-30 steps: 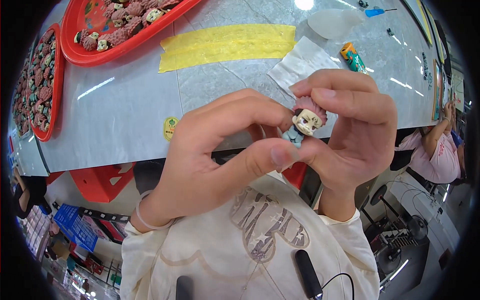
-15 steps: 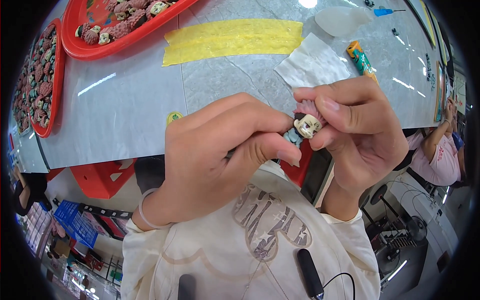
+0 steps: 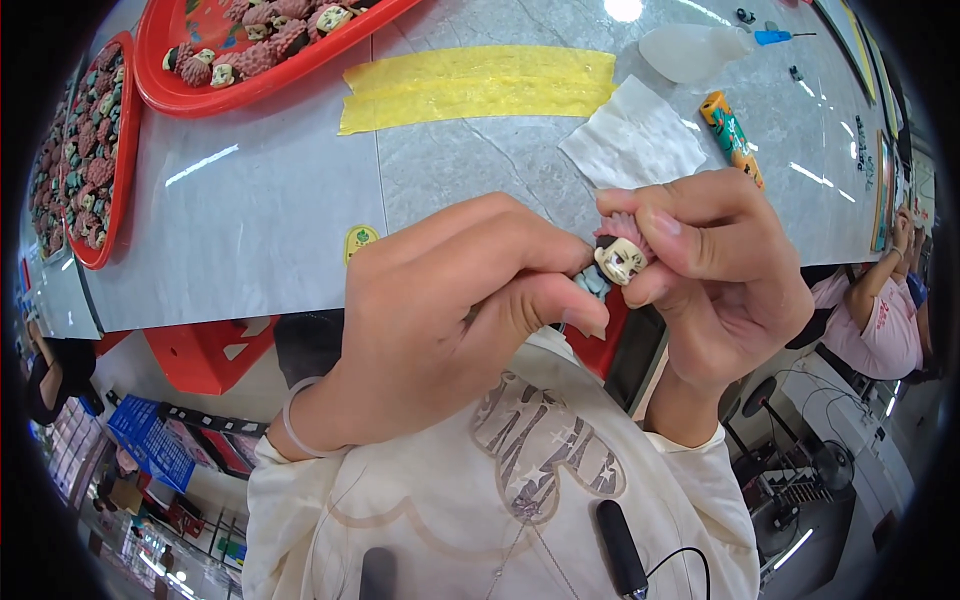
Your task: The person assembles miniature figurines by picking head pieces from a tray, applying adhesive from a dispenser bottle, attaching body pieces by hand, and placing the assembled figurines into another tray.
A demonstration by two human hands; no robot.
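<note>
A small toy figurine (image 3: 621, 260) with spiky pink hair, a cream face and a blue-green body is held between both hands above the table's near edge. My left hand (image 3: 465, 290) pinches its body between thumb and index finger. With thumb and fingers, my right hand (image 3: 715, 255) grips the pink hair at its head. The figurine tilts, its face turned up toward me. Fingertips hide parts of its body and hair.
Red trays (image 3: 270, 80) of pink-haired pieces stand at the far left. Yellow tape strips (image 3: 480, 85), a white tissue (image 3: 632, 135), a translucent bottle (image 3: 695, 52), a blue needle tip (image 3: 772, 37) and an orange-green tube (image 3: 730, 135) lie on the table. A co-worker in pink (image 3: 875, 320) sits at right.
The view has shifted slightly, so the table things appear a little to the right. Both hands keep their pinch on the figurine, its face turned slightly.
</note>
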